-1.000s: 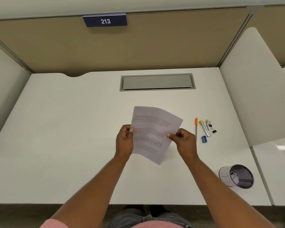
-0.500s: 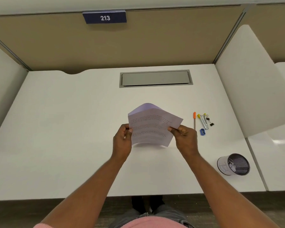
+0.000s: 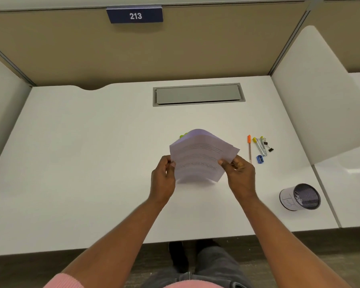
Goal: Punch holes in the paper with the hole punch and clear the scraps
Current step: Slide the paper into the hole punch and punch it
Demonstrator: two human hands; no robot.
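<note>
A printed white paper (image 3: 200, 156) is held above the middle of the white desk (image 3: 92, 163), its top bent over away from me into a fold. My left hand (image 3: 164, 175) pinches its left edge and my right hand (image 3: 239, 171) pinches its right edge. A small lime-green object (image 3: 183, 135) peeks out from behind the paper's top left; most of it is hidden, so I cannot tell what it is.
At the right lie an orange-capped pen (image 3: 249, 147), a stapler-like metal tool (image 3: 261, 147), binder clips (image 3: 268, 145) and a blue sharpener (image 3: 259, 159). A mesh pen cup (image 3: 299, 196) lies on its side at the front right. A grey cable hatch (image 3: 199, 94) sits at the back, white dividers on both sides.
The paper went from a flat tilted sheet to folded over at the top. Both hands stayed on its edges. A green object now shows behind it.
</note>
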